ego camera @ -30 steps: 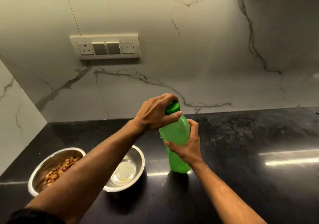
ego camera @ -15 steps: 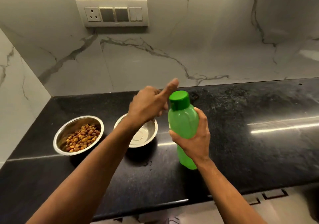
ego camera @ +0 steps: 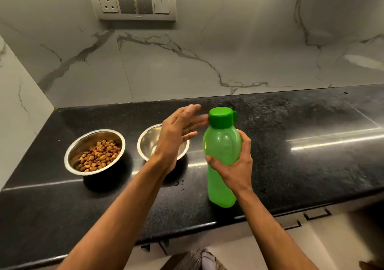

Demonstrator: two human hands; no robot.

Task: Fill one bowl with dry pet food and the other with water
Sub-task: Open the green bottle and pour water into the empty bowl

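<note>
Two bowls sit on the black bench point(ego camera: 311, 176) to my left: the far-left bowl point(ego camera: 94, 152) holds brown dry pet food point(ego camera: 99, 155), and the second bowl point(ego camera: 145, 143) stands just beside it, partly hidden behind my left hand point(ego camera: 176, 132). I cannot tell from this angle how much water, if any, is in it; the steel wall I can see only gleams.

My right hand point(ego camera: 234, 165) is wrapped around the waist of the green bottle point(ego camera: 222, 157), which stands upright with its base near the front edge of the bench. Its green cap point(ego camera: 220, 117) looks closed. My left hand is loose and spread, fingers point(ego camera: 193, 122) apart, grasping nothing, just beside the cap.

What worries me is that front edge. If I let go carelessly or nudge the bottle with my forearm, it could tip off the bench onto the floor. A cap that is not fully snapped down would then spill. A few dark droplets point(ego camera: 179, 183) lie on the bench before the second bowl, so the surface may be slick and the bottle might slide. My left forearm point(ego camera: 133, 197) also crosses low near the second bowl; a careless sweep could knock it and slop its contents toward the dry food.
</note>
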